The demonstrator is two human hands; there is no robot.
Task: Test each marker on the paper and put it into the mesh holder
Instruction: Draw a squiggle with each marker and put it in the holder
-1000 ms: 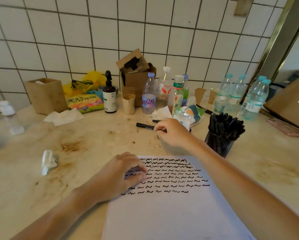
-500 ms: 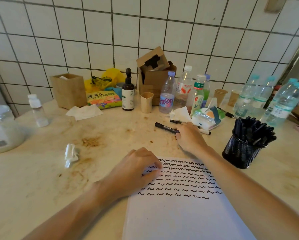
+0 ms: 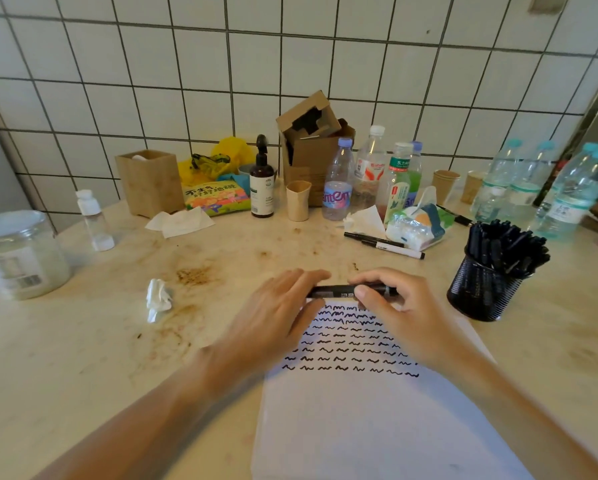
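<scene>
We see both hands meeting over the top edge of the paper, which lies nearest us on the counter with rows of black squiggles across its upper half. A second ago the left hand rested on the sheet and the right hand was reaching out to the loose markers; now the right hand has brought one black marker back and holds it level just above the sheet, thumb and fingers curled round the barrel. The left hand's grip on the marker's left end we cannot tell for sure: its fingers lie almost straight against it. We judge the cap is about to come off, so the next test squiggle is close but not yet made.

Just right of the sheet stands the mesh holder, already crowded with black markers. Further back, two more markers lie on the counter beside a tissue pack, apparently still untested. Behind them stand bottles, paper cups and a cardboard box against the tiled wall.
</scene>
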